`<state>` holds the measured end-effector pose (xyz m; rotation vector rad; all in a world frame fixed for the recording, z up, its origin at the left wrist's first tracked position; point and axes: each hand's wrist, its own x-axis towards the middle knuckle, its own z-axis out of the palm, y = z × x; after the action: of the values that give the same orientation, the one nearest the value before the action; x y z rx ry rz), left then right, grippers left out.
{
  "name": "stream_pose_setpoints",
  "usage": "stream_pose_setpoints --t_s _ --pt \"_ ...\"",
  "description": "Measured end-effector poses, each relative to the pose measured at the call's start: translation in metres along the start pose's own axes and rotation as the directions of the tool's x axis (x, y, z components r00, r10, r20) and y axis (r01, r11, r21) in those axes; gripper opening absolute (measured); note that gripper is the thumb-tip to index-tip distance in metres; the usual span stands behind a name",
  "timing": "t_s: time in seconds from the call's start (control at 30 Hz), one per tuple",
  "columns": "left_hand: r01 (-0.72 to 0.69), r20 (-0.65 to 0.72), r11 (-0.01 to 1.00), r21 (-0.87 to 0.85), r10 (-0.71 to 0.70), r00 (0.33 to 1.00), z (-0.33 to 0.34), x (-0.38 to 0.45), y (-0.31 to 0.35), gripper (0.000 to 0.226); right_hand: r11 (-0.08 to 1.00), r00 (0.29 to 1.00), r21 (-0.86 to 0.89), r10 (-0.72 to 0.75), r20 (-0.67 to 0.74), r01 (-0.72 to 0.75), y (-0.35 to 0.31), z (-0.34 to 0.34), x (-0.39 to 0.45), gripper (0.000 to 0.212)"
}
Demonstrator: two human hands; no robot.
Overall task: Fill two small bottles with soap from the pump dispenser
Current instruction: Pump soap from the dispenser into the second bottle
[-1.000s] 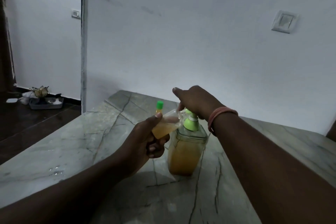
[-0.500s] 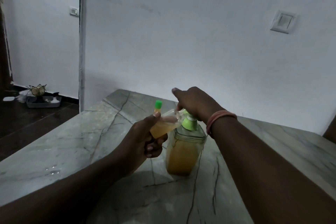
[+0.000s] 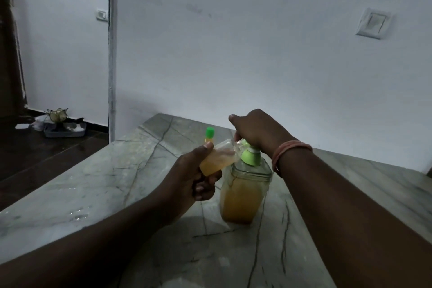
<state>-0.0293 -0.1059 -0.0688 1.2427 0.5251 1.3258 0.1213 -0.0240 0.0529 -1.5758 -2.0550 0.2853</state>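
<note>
1. Two hands meet over one spot: the left hand (image 3: 195, 176) holds a small clear bottle (image 3: 218, 158) tilted, long axis running from the palm up and rightward, so its open mouth lies right at the nozzle under the right hand (image 3: 259, 131).
2. Left hand: fingers curled round the bottle's lower half, thumb laid along its upper side. Amber soap fills about half of what shows of the bottle.
3. Right hand: it rests on top of the pump dispenser's (image 3: 244, 192) green pump head (image 3: 250, 156), knuckles up, index finger stretched forward. Whether the other fingers wrap the head or only press on it is hidden beneath the hand, so I cannot tell.
4. Pump dispenser: it stands upright on the marble counter (image 3: 98, 184), directly below the right hand and just right of the left hand, touching or nearly touching the bottle at the spout.
5. Second small bottle (image 3: 209, 135), with a green cap on: it stands just beyond the left thumb, looking already filled, though the dim light makes that uncertain.
6. Judgement: the coming press depends on the mouth staying lined up with the spout; the right hand drives, the left only steadies.
</note>
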Motion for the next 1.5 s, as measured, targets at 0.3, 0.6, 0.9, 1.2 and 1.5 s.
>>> stream_pose_setpoints --t_s 0.3,0.6,0.9,1.2,1.5 --pt "-0.007 0.014 1.000 -0.019 0.007 1.000 0.004 -0.004 0.004 0.041 0.977 0.995 -0.193 -0.079 0.056 0.088 -0.013 -0.010 0.004 0.058" --pt "-0.004 -0.001 1.000 -0.019 0.004 1.000 0.002 -0.003 0.002 0.043 0.996 0.994 -0.071 -0.037 0.104 0.044 -0.007 -0.006 -0.006 0.053" --pt "-0.006 -0.012 1.000 -0.022 0.006 1.000 0.002 -0.001 0.002 0.055 0.998 0.999 0.057 -0.036 -0.028 0.037 0.002 -0.001 -0.004 0.058" --pt "-0.002 -0.016 1.000 -0.030 0.002 1.000 0.002 -0.001 0.002 0.059 0.988 0.995 -0.141 -0.052 0.081 0.063 -0.015 -0.014 -0.002 0.062" --pt "0.001 -0.031 1.000 -0.013 -0.001 1.000 0.000 0.002 0.000 0.060 0.998 0.991 -0.040 0.057 0.123 -0.053 -0.010 -0.009 -0.011 0.041"
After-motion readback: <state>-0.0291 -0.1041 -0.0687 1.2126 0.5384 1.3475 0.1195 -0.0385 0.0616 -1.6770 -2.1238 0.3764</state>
